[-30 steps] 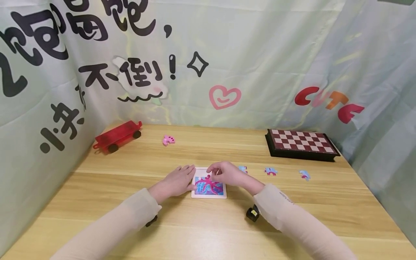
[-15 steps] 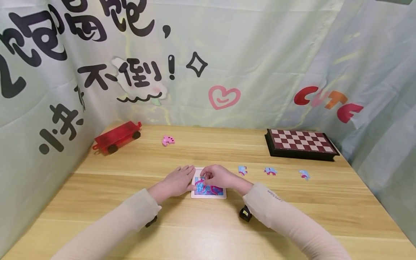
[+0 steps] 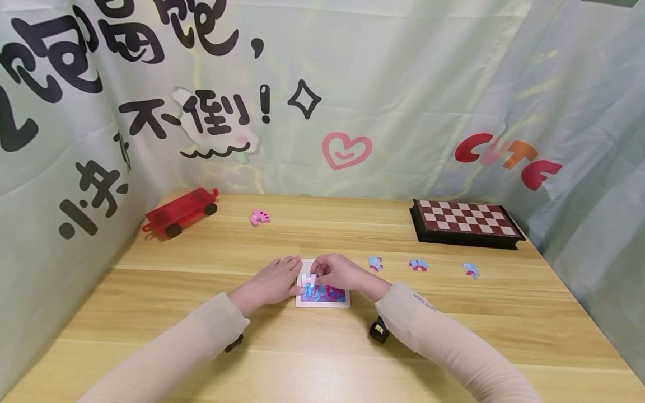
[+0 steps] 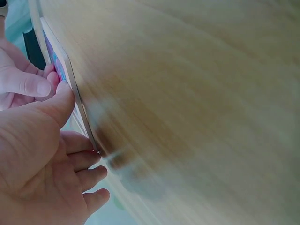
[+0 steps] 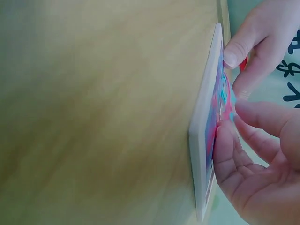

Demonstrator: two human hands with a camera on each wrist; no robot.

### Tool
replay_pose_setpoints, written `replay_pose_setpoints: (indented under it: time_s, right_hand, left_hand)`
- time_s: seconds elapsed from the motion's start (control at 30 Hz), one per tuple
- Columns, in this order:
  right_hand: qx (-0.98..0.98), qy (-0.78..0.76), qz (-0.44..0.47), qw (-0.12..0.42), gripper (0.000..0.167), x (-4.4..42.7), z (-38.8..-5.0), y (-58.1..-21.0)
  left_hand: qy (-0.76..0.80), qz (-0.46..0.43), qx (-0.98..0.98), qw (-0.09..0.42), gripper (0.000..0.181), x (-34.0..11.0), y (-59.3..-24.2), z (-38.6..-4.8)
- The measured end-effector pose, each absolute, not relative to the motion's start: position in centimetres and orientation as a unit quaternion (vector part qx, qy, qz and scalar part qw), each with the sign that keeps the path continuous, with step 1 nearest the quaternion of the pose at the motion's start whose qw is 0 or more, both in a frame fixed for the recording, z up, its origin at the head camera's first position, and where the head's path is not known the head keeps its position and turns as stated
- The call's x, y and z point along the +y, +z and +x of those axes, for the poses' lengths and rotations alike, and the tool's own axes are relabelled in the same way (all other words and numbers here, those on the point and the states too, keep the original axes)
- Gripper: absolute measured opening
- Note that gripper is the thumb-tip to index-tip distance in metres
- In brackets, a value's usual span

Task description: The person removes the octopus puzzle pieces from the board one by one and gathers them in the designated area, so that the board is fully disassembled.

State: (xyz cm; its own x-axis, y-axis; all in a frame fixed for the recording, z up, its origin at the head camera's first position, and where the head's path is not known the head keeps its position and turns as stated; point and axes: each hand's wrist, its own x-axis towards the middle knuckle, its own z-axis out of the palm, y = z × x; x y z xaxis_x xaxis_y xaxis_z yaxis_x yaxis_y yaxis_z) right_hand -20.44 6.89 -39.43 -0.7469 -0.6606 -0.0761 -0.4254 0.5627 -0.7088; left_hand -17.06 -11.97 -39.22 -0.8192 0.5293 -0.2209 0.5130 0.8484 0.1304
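Observation:
In the head view a small puzzle board (image 3: 326, 304) with a pale frame and a pink-and-blue picture lies on the table. My left hand (image 3: 274, 281) steadies its left edge, fingers extended and the thumb (image 4: 65, 91) at the frame. Above the board's upper part, my right hand (image 3: 340, 272) pinches a jigsaw piece (image 5: 228, 101) between thumb and fingertips; the piece stands tilted over the picture, partly hidden by the fingers. To the right, three loose jigsaw pieces lie in a row: one near the hand (image 3: 375, 263), a middle piece (image 3: 418, 265) and a far piece (image 3: 471, 270).
A red toy wagon (image 3: 182, 212) stands at the back left. Near it lies a pink piece with darker spots (image 3: 260, 218). A checkered board box (image 3: 466, 222) sits at the back right. A printed curtain (image 3: 413, 101) rises behind the wooden table (image 3: 302, 358).
My right hand has shifted left over the board with the jigsaw piece, uncovering the nearest loose piece. Over the last half second the held piece has turned. My left hand stays in place.

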Motion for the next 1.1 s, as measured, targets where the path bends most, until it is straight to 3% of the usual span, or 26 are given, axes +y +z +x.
replay_pose_setpoints:
  time_s: [0.4,0.67,1.1]
  right_hand:
    - [0.855,-0.412,-0.255,0.186,0.002,7.3,-20.5,-39.7]
    - [0.845,-0.442,-0.227,0.197,0.005,8.1,-20.5,-39.5]
    - [0.85,-0.445,-0.208,0.188,0.008,14.4,-19.7,-38.8]
  left_hand:
    - [0.023,0.279,0.952,0.121,0.068,-11.9,-39.2,-17.2]
    - [0.02,0.28,0.952,0.121,0.069,-11.7,-39.2,-17.3]
    - [0.022,0.28,0.952,0.122,0.069,-11.9,-39.2,-17.1]
